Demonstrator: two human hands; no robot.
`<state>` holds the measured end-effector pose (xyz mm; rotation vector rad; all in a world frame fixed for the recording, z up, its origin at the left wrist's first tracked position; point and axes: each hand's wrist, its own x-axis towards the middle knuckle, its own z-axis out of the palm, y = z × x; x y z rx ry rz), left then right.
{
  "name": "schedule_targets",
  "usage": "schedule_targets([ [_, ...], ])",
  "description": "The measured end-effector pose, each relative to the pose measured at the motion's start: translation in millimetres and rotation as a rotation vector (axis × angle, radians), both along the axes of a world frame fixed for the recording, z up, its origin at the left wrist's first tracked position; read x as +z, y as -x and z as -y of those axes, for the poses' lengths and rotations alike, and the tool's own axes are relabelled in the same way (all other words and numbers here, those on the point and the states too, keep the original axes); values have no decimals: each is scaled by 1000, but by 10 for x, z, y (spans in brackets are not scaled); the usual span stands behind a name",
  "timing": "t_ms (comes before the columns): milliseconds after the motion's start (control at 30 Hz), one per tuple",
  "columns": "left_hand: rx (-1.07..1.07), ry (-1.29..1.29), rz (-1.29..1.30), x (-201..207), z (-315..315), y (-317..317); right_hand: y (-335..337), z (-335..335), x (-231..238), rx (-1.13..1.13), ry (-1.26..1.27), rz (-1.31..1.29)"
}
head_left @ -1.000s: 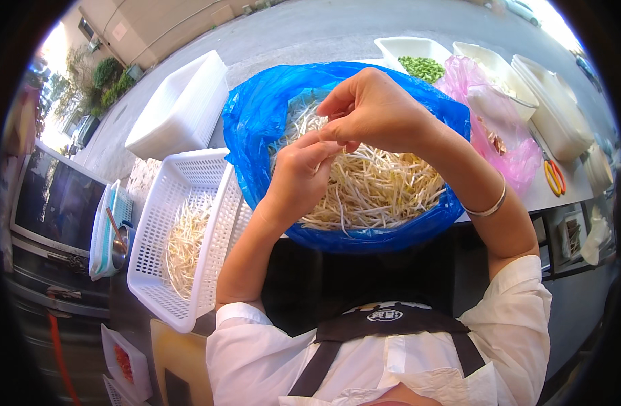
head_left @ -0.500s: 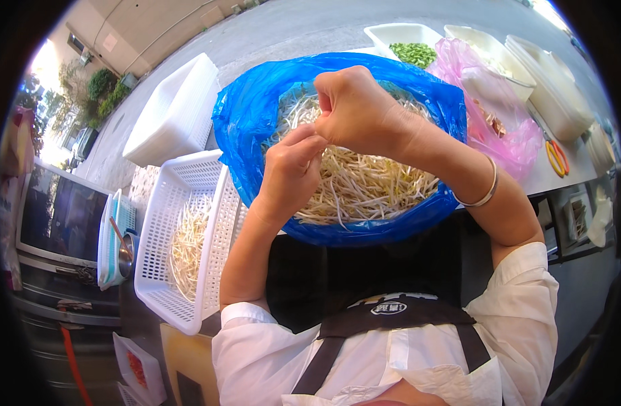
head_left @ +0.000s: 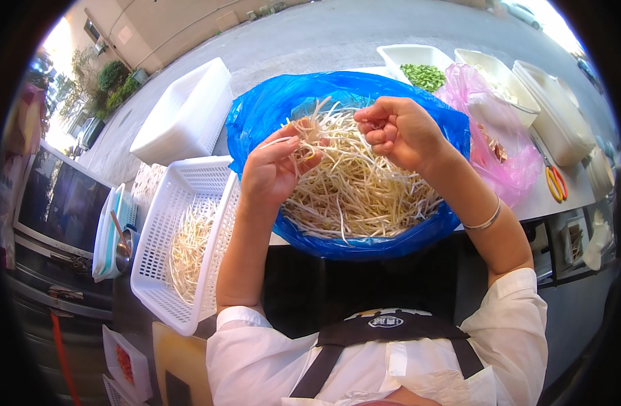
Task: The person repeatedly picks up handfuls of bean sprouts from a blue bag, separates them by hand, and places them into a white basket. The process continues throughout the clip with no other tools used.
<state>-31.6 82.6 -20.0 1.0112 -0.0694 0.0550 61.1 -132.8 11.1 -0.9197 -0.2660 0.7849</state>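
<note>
Hands that met knuckle to knuckle half a second ago have drawn apart, the left hand [head_left: 273, 169] turning its palm upward and the right hand [head_left: 405, 139] shifting to the right. Left fingers curve round a loose tuft of sprouts [head_left: 309, 128], holding it above the near-left part of the bag; thin, pale stalks stick out at all angles. The right hand is half curled, thumb close to the fingertips, and whether it pinches a strand cannot be told; a smooth metal bangle [head_left: 490, 219] rings that forearm.

Below both hands, a tangled heap of bean sprouts [head_left: 365, 203], glossy white to straw yellow, fills a wide blue plastic bag [head_left: 260, 101], its thin film crinkled and its rim folded open in a rough oval. Just left of it, a rectangular white basket [head_left: 144, 271] of rigid, perforated plastic carries a smaller pile of sprouts [head_left: 192, 247]. Behind that stands a stack of smooth-sided white baskets [head_left: 178, 111]. On the right, a filmy pink bag [head_left: 517, 166] slumps in soft folds beside a tool with curved orange handles [head_left: 555, 183], and farther back small chopped green pieces [head_left: 424, 76] lie in a white tub [head_left: 392, 61]
</note>
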Motion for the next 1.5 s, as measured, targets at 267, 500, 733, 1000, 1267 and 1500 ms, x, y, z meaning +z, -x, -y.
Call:
schedule_targets([
  [267, 56, 16, -42, -77, 47, -22, 284, -132, -144, -195, 258, 1038],
  [500, 101, -11, 16, -167, 70, -37, 292, -296, -231, -394, 408, 1419],
  [733, 131, 15, 92, -198, 137, -30, 285, -351, -295, -458, 515, 1532],
  [1000, 175, -33, 77, -169, 219, 2, 203, -211, -145, -58, 402, 288],
  [1267, 137, -88, 28, -172, 249, 14, 94, -70, 174, -276, 291, 991],
  [1500, 115, -163, 93, -203, 218, 21, 26, -292, 128, -97, 607, 1410],
])
